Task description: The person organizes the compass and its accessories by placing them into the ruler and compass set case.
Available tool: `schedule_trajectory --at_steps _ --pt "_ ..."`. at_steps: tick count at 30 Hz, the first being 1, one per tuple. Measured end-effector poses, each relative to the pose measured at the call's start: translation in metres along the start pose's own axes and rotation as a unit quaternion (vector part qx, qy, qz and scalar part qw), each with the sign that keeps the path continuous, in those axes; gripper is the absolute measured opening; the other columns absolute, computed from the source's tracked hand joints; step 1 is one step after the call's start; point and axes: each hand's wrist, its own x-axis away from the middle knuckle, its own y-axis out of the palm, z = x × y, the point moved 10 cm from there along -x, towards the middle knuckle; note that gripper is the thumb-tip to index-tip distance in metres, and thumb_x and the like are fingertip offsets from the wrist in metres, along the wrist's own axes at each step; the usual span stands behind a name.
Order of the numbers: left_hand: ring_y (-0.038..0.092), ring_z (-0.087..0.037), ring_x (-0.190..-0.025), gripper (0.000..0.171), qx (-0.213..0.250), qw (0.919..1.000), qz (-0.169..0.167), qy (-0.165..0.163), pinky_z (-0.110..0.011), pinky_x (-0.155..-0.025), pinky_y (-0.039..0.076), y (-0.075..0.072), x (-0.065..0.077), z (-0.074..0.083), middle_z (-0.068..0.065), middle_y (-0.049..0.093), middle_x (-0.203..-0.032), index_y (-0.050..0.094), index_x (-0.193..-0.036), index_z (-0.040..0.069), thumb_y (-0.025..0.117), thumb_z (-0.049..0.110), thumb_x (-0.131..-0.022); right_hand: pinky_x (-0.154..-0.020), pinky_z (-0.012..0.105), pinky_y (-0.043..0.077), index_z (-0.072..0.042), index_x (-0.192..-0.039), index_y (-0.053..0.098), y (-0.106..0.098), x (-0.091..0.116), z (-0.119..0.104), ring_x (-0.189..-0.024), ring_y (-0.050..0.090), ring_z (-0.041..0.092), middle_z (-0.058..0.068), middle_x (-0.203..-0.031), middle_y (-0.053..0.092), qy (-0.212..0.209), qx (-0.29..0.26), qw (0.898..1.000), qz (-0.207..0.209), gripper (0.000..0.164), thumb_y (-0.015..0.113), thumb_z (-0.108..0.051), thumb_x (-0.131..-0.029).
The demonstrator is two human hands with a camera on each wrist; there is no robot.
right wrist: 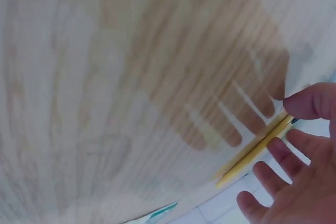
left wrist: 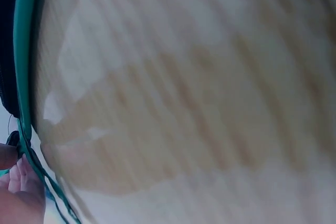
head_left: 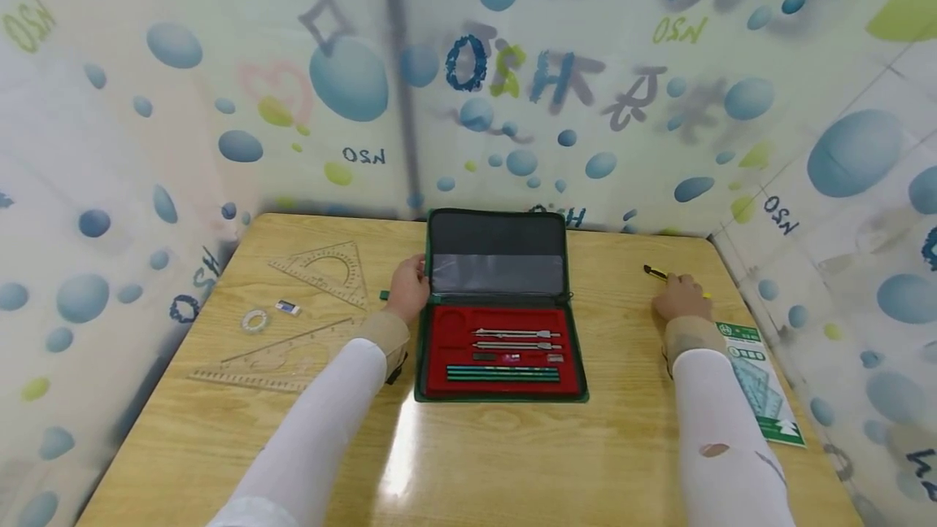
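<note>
A green zip case [head_left: 578,356] for drawing instruments lies unfolded, its lid [head_left: 498,233] leaning back. Its red tray [head_left: 457,348] holds two compasses [head_left: 516,346], several dark green pencils [head_left: 503,373] and small pieces. My left hand [head_left: 408,289] grips the case's left edge near the hinge; in the left wrist view its thumb and fingertips meet at the green trim [left wrist: 23,66]. Over on the right, my right hand [head_left: 684,298] is at a slim yellow-and-black tool [right wrist: 254,153] shaped like a utility knife. Its thumb and loosely spread fingers lie either side of it.
Left of the case lie two clear set squares [head_left: 356,271] [head_left: 241,376], a white-and-blue eraser [head_left: 288,307] and a roll of tape [head_left: 254,320]. A green-and-white printed packet [head_left: 761,385] lies by the right table edge. Patterned walls [head_left: 498,145] stand close around the wooden table [head_left: 512,462].
</note>
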Motion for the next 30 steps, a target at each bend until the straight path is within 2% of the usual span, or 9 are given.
schedule_trajectory --at_steps 5,11,14,21,26,30 --pt "0.055 -0.032 -0.1 0.042 0.001 1.0 -0.001 0.002 -0.041 -0.086 0.047 0.0 -0.001 0.0 -0.022 0.056 -0.108 0.049 -0.129 -0.006 0.049 -0.009 -0.088 -0.082 0.067 0.034 0.015 -0.13 0.038 -0.004 0.014 -0.014 -0.109 0.035 0.056 0.037 -0.123 0.031 -0.013 0.017 1.0 0.017 0.054 0.037 -0.013 -0.084" --pt "0.055 -0.031 -0.101 0.042 -0.001 1.0 0.001 -0.007 -0.041 -0.086 0.047 0.0 -0.001 -0.004 -0.021 0.056 -0.109 0.049 -0.13 -0.004 0.05 -0.009 -0.088 -0.073 0.064 0.039 0.012 -0.117 0.048 -0.006 0.033 -0.03 -0.099 0.043 0.053 0.034 -0.11 0.043 -0.03 0.013 0.998 0.052 0.04 0.044 -0.01 -0.085" --pt "0.055 -0.031 -0.101 0.042 -0.003 1.0 0.0 -0.006 -0.041 -0.086 0.047 0.001 -0.001 -0.003 -0.021 0.056 -0.108 0.049 -0.129 -0.004 0.05 -0.009 -0.088 -0.068 0.061 0.042 0.009 -0.111 0.052 -0.003 0.043 -0.037 -0.094 0.048 0.051 0.031 -0.105 0.047 -0.042 0.017 0.998 0.044 0.031 0.046 -0.008 -0.086" --pt "0.055 -0.031 -0.101 0.042 -0.006 0.9999 -0.004 -0.008 -0.041 -0.085 0.048 0.001 0.0 -0.002 -0.021 0.055 -0.109 0.049 -0.13 -0.003 0.05 -0.008 -0.088 -0.063 0.05 0.047 0.005 -0.098 0.058 0.008 0.059 -0.046 -0.081 0.057 0.036 0.023 -0.095 0.058 -0.066 0.017 0.997 -0.021 0.021 0.053 -0.004 -0.08" --pt "0.055 -0.031 -0.101 0.042 -0.005 0.9999 -0.003 -0.01 -0.041 -0.085 0.048 0.0 0.0 -0.002 -0.021 0.055 -0.109 0.049 -0.13 -0.003 0.05 -0.008 -0.088 -0.063 0.047 0.048 0.005 -0.092 0.061 0.007 0.063 -0.047 -0.075 0.057 0.031 0.02 -0.088 0.061 -0.068 0.006 0.998 -0.013 0.018 0.056 -0.004 -0.078" --pt "0.055 -0.031 -0.102 0.043 -0.005 0.9999 -0.002 -0.009 -0.041 -0.086 0.047 0.001 -0.001 -0.002 -0.021 0.055 -0.109 0.048 -0.13 -0.004 0.05 -0.008 -0.088 -0.066 0.048 0.048 0.006 -0.094 0.062 0.002 0.067 -0.058 -0.078 0.058 0.032 0.021 -0.091 0.062 -0.078 0.0 0.997 0.002 0.018 0.054 -0.002 -0.079"
